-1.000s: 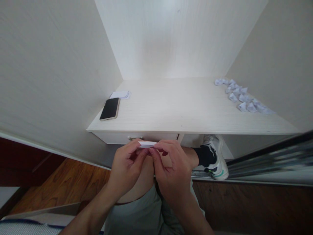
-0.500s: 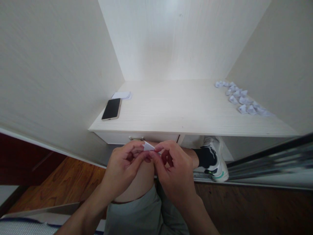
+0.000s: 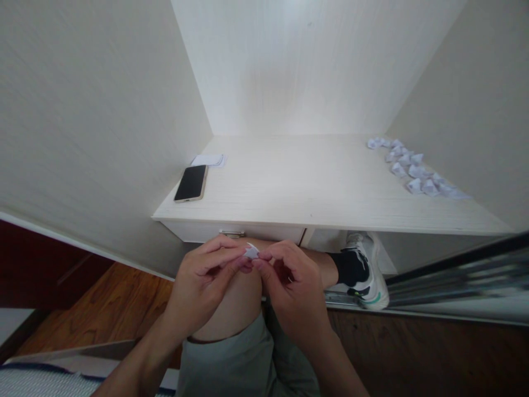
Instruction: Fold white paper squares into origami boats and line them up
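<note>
A small folded piece of white paper (image 3: pixel 250 252) is pinched between the fingertips of both hands, just below the front edge of a pale wooden desk (image 3: pixel 314 204). My left hand (image 3: pixel 202 284) grips its left side with thumb and forefinger closed. My right hand (image 3: pixel 291 289) pinches its right side, the other fingers curled. Both hands hover above my bare knee (image 3: pixel 231 309). Only a small pointed tip of the paper shows.
A black phone (image 3: pixel 190 183) lies at the desk's left end, beside a few white paper sheets (image 3: pixel 209 160). Several small folded paper pieces (image 3: pixel 413 168) are strewn along the right side. Under the desk are a drawer handle (image 3: pixel 231 234) and my sneakered foot (image 3: pixel 366 270).
The paper was a longer flat strip one second ago; it has since been folded down to a small pointed shape. Both hands stay pinched on it and have sunk slightly.
</note>
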Tool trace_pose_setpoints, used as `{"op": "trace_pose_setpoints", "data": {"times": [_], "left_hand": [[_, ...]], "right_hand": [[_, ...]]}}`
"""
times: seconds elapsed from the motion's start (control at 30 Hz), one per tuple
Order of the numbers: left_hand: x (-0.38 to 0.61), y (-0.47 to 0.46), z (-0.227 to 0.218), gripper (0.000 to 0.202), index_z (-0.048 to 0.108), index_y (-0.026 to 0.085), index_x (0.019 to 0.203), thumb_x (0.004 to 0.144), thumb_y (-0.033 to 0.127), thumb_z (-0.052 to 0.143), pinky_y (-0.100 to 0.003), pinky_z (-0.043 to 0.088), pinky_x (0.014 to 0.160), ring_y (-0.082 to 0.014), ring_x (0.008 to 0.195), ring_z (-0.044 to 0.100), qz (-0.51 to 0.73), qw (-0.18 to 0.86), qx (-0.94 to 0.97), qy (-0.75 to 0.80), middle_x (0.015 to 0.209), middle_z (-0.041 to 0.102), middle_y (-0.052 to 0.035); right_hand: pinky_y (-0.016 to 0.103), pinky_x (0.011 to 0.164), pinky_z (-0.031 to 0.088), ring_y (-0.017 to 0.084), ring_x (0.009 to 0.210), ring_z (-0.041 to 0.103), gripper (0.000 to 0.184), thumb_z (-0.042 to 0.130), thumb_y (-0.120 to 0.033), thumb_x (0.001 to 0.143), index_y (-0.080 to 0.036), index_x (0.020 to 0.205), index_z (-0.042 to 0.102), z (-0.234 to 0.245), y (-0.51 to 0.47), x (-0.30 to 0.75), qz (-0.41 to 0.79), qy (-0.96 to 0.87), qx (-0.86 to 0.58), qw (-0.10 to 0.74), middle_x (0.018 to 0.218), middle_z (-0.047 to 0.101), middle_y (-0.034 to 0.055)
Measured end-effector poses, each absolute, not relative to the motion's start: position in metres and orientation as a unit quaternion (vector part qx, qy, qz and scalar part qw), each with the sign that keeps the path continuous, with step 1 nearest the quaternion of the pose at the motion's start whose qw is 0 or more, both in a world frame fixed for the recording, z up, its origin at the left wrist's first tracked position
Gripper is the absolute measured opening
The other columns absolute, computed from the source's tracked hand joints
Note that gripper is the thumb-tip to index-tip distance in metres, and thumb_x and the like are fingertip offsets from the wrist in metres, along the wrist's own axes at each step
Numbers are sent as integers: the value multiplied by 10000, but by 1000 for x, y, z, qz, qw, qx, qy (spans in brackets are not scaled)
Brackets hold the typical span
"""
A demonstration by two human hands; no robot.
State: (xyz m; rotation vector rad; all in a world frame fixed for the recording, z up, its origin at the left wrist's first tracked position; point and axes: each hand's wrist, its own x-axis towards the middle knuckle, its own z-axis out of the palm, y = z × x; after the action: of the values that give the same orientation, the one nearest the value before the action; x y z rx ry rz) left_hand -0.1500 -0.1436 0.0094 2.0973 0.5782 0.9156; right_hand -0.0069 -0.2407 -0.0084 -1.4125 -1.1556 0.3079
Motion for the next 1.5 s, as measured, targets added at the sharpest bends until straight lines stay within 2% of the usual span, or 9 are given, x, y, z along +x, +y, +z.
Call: {"op": "trace_pose_setpoints", "data": {"times": [0.23,0.5,0.6,0.73,0.87,1.0,1.17,1.33,1.5], "left_hand": [[-147,-144,12,213,807,251,940,902,90,673,-197,560,677,-127,742,703,391,270,859,192,857,763,-17],[-142,-154,14,248,752,226,1035,873,46,697,-176,550,801,-117,882,724,406,163,884,168,999,776,-20],[-140,-157,20,243,747,240,1045,872,73,711,-208,547,833,-133,926,707,399,216,873,179,1022,750,-23],[-140,-152,27,128,737,257,1012,936,180,669,-258,552,884,-167,1012,694,351,382,830,205,1070,730,-30],[-140,-145,29,166,737,251,1102,967,261,640,-311,570,901,-206,1033,698,257,516,792,202,1095,735,-61],[-138,-144,30,142,769,224,1011,924,307,695,-345,583,884,-245,1010,700,243,541,777,211,1050,744,-87],[-134,-147,31,171,751,223,998,875,342,750,-320,588,808,-237,945,709,236,564,752,246,991,740,-72],[-131,-152,32,154,744,219,941,852,342,771,-273,555,754,-206,927,682,235,544,765,251,988,703,-54],[-132,-148,31,162,728,202,894,921,357,687,-252,526,701,-173,810,662,198,627,707,262,853,710,-33]], "right_hand": [[215,489,430,74,575,529,55,702,-178,886,-197,888,753,-8,-242,-11,178,-456,-578,654,911,636,18],[242,613,527,141,768,650,81,674,-152,907,-198,883,735,-3,-242,-10,178,-439,-543,693,888,676,38],[254,641,535,144,770,653,96,661,-179,927,-200,854,721,-3,-244,-5,211,-425,-512,716,868,678,31],[273,678,553,149,738,660,141,649,-222,944,-197,819,710,-4,-247,4,292,-428,-463,719,803,696,22],[292,701,595,156,748,694,107,668,-271,938,-210,869,723,-8,-247,9,343,-417,-429,724,856,737,31],[280,669,588,155,723,693,117,678,-276,916,-198,835,712,-11,-247,9,364,-406,-432,718,805,727,22],[251,667,545,134,701,662,125,651,-247,904,-189,826,729,-9,-247,9,350,-388,-476,707,760,726,10],[223,538,497,118,558,609,86,637,-202,802,-175,749,698,0,-246,7,395,-338,-512,684,629,679,-12],[191,472,453,97,504,575,96,666,-239,763,-181,714,607,4,-246,7,464,-313,-512,652,592,648,-31]]}}
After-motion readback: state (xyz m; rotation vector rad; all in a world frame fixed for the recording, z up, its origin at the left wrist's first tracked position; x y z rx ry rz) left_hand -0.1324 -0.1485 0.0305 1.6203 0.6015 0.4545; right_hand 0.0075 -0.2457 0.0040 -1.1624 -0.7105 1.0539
